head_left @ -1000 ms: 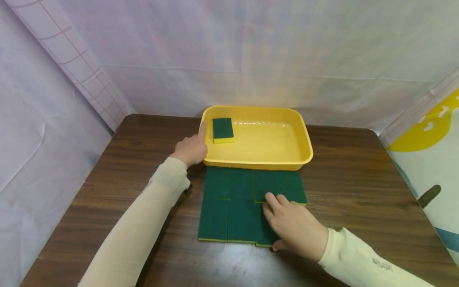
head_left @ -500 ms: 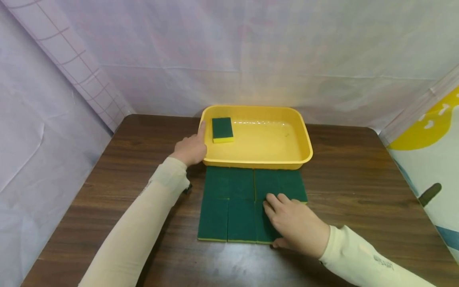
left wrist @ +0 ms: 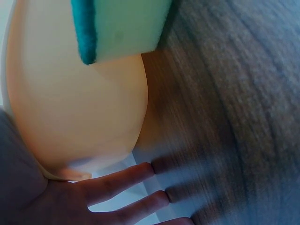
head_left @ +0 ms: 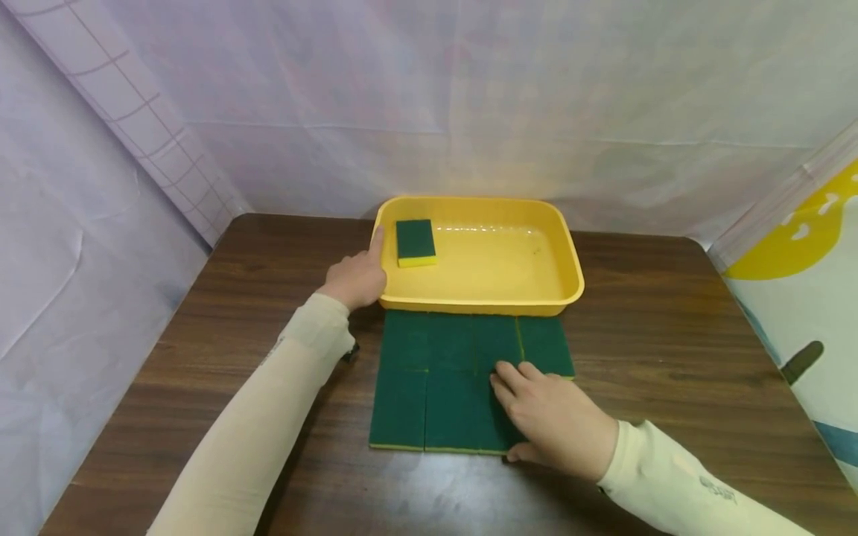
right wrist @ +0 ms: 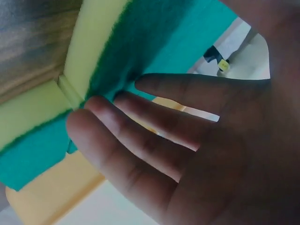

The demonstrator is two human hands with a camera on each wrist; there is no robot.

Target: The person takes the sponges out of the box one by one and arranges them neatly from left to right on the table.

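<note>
A: What does each hand do in this view?

B: The left hand (head_left: 355, 279) rests against the near left corner of the yellow tray (head_left: 570, 246), thumb along the rim, fingers relaxed and closed on nothing. The right hand (head_left: 550, 417) lies flat, fingers straight and together, pressing on the block of green sponges (head_left: 429, 380).

A: Where do the sponges lie relative to the hands?

B: They form a tight grid on the brown surface (head_left: 670, 350), directly under and to the left of the right hand's fingertips, and just beside and below the left hand. The far row touches the tray's near wall. One single sponge (head_left: 415, 242) sits inside the tray, just beyond the left thumb.

A: How would such a sponge likely handle?

B: Judged from the right wrist view, each piece has a coarse green scouring face (right wrist: 154, 51) on soft yellow foam (right wrist: 89, 42). It should be light, compressible and not fragile; the rough face gives grip. A pinch across the two short side edges appears best, once a piece is slid free of its neighbours.
</note>
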